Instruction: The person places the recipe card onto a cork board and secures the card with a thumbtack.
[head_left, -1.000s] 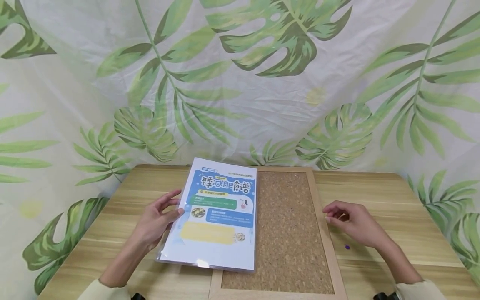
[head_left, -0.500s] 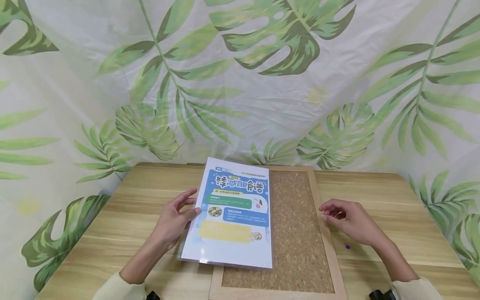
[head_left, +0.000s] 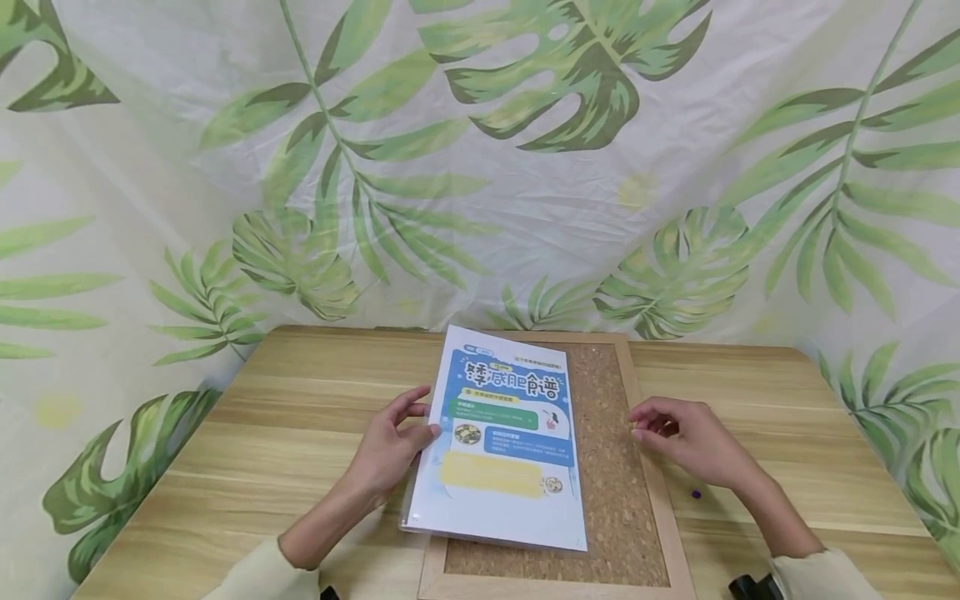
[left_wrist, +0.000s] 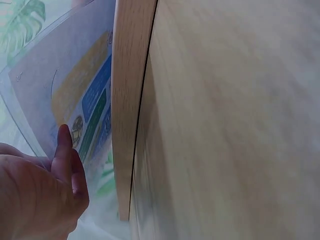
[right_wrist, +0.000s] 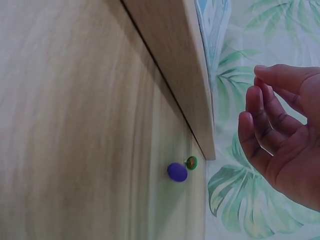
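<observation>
In the head view, my left hand (head_left: 390, 450) pinches the left edge of a printed poster (head_left: 491, 521), thumb in front and fingers behind. The poster, with blue, green and yellow panels, has a clear plastic border and is tilted over the left part of a wood-framed cork board (head_left: 618, 500). My right hand (head_left: 693, 437) is at the board's right frame, thumb and index tips together. A tiny yellowish thing (head_left: 632, 425) shows at those tips, too small to identify. In the right wrist view, its other fingers are loosely curled.
On the wooden table (head_left: 247, 433), right of the board, lies a purple thumbtack (right_wrist: 177, 172) with a green thumbtack (right_wrist: 192, 162) beside it. A leaf-print cloth (head_left: 525, 208) hangs behind the table. The board's frame (left_wrist: 131, 100) forms a raised edge.
My left hand has carried the poster rightward over the cork board, so it covers more of it. My right hand has shifted slightly left onto the frame's edge, its pinch unchanged.
</observation>
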